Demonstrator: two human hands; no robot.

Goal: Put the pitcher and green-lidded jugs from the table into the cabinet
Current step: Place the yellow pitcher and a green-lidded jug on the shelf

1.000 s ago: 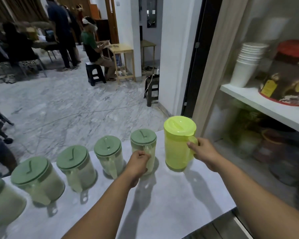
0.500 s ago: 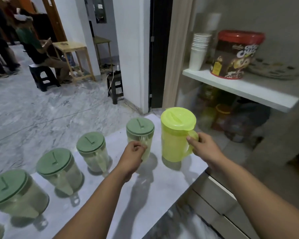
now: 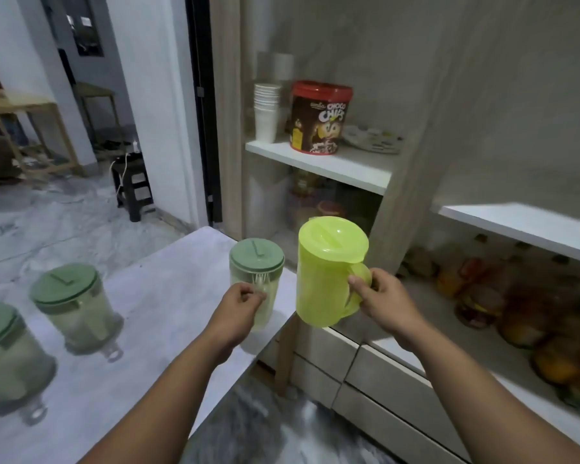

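Note:
My right hand (image 3: 384, 303) grips the handle of the lime-yellow pitcher (image 3: 325, 272), which hangs in the air past the table's right edge, in front of the open cabinet (image 3: 399, 202). My left hand (image 3: 240, 313) is closed on the handle of a clear green-lidded jug (image 3: 256, 279), held at the right end of the pale table (image 3: 168, 296); whether it rests on the top I cannot tell. Two more green-lidded jugs stand on the table at the left, one (image 3: 72, 306) nearer the middle, the other (image 3: 4, 356) at the frame's edge.
The cabinet's upper left shelf (image 3: 322, 165) holds a stack of white cups (image 3: 266, 112), a red-lidded Choco Chips tub (image 3: 318, 118) and a plate. A white shelf (image 3: 529, 226) at right has jars of food below it. Drawers sit beneath. A dark stool (image 3: 133, 185) stands on the marble floor.
Both hands have carried the pitcher and the jug to the right toward the cabinet. The pitcher has left the tabletop, and my view has turned right, dropping the farther jugs from sight.

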